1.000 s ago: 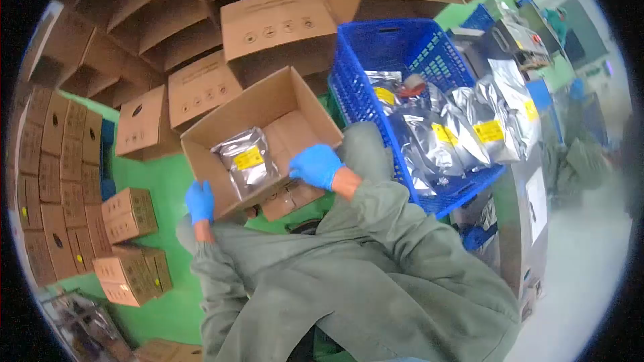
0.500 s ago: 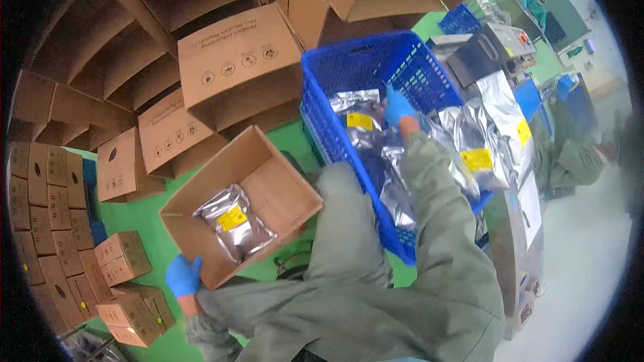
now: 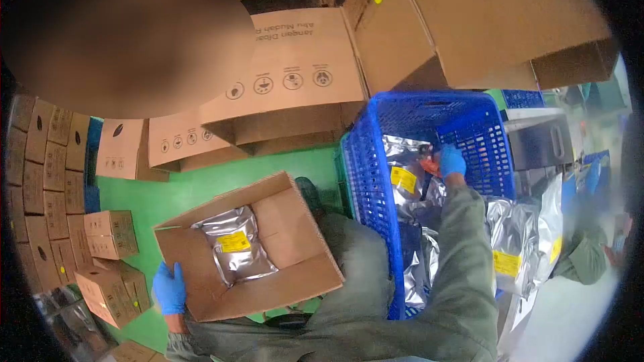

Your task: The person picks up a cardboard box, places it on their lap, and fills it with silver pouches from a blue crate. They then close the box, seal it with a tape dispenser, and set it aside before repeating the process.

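My left hand [image 3: 169,289], in a blue glove, grips the near left side of an open cardboard box [image 3: 305,271] tilted at my lap. Inside the box lies one silver foil pouch [image 3: 258,268] with a yellow label. My right hand [image 3: 453,161], also gloved blue, reaches into a blue plastic crate [image 3: 376,188] with its fingers curled. A small reddish-orange thing [image 3: 430,165] shows right at its fingertips; I cannot tell what it is. Beside that hand in the crate rests a silver foil pouch [image 3: 406,154] with a yellow label. More foil pouches [image 3: 414,265] lie under my right forearm.
Large open cartons [image 3: 302,47] stand stacked ahead, above the green floor [image 3: 194,194]. Sealed boxes [image 3: 111,234] are piled at the left. Labelled foil pouches [image 3: 513,234] sit right of my right arm. Another person's sleeve [image 3: 582,258] shows at the far right.
The view has shifted, so the crate and cartons sit differently in it. My right hand remains inside the crate, where a reddish thing now shows at its fingers. My left hand stays on the box.
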`<action>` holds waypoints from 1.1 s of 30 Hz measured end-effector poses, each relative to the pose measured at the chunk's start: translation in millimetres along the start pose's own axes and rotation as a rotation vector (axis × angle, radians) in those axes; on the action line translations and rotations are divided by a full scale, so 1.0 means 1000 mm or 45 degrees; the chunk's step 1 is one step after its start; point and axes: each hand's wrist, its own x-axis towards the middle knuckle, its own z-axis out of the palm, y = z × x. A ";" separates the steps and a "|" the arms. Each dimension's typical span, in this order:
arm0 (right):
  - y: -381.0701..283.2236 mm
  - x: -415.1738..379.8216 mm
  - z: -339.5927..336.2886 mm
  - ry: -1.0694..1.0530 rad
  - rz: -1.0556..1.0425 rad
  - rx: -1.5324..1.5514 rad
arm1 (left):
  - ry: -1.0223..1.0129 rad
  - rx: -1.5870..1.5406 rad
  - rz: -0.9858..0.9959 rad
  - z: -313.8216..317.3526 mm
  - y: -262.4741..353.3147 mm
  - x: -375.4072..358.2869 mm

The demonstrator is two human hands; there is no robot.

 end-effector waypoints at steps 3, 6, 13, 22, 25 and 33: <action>-0.002 -0.043 -0.066 0.319 0.006 0.239 | -0.055 0.274 0.000 0.002 -0.010 0.008; -0.029 -0.129 -0.195 0.135 -0.247 0.602 | 0.119 0.247 0.145 0.012 -0.019 0.004; -0.200 -0.093 -0.295 -0.212 -0.835 1.447 | 0.084 0.305 0.106 0.005 0.007 0.008; -0.344 0.023 -0.289 0.248 -0.183 1.280 | 0.137 0.109 0.160 0.001 -0.001 0.002; -0.300 -0.022 -0.296 0.482 -0.284 0.921 | 0.037 0.032 0.201 -0.001 -0.006 0.006; 0.052 -0.259 -0.245 1.802 0.494 0.451 | -0.037 -0.061 0.379 0.034 -0.063 0.036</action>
